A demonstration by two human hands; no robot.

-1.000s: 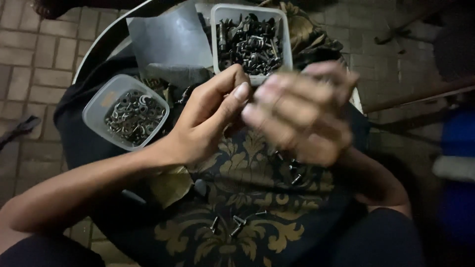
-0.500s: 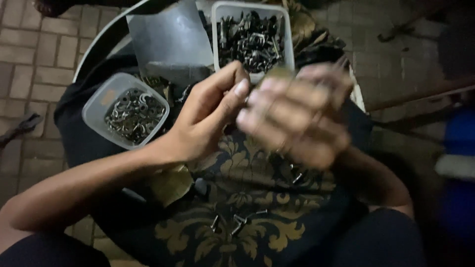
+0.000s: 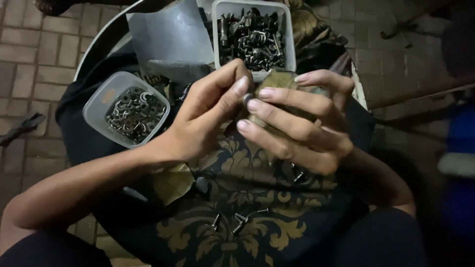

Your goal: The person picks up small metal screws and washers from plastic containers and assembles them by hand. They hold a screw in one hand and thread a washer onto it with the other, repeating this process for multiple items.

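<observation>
My right hand point(image 3: 302, 121) is curled around a small olive-brown cloth bundle point(image 3: 277, 81), held above my lap. My left hand point(image 3: 208, 116) meets it from the left, thumb and forefinger pinching a small dark metal piece point(image 3: 247, 99) against the right fingertips. Both hands hover over a dark cloth with a gold floral pattern point(image 3: 237, 222) spread on my lap. A few loose small screws point(image 3: 237, 220) lie on that cloth below the hands.
A round clear tub of metal washers point(image 3: 132, 112) sits left of the hands. A square clear tub of dark metal fittings point(image 3: 253, 34) stands behind them. A grey plastic sheet point(image 3: 170, 37) lies at the back. Brick paving point(image 3: 29, 59) surrounds the lap.
My right hand was blurred and moving; it has settled against the left fingertips, and the cloth bundle in it shows clearly. The left hand has hardly shifted.
</observation>
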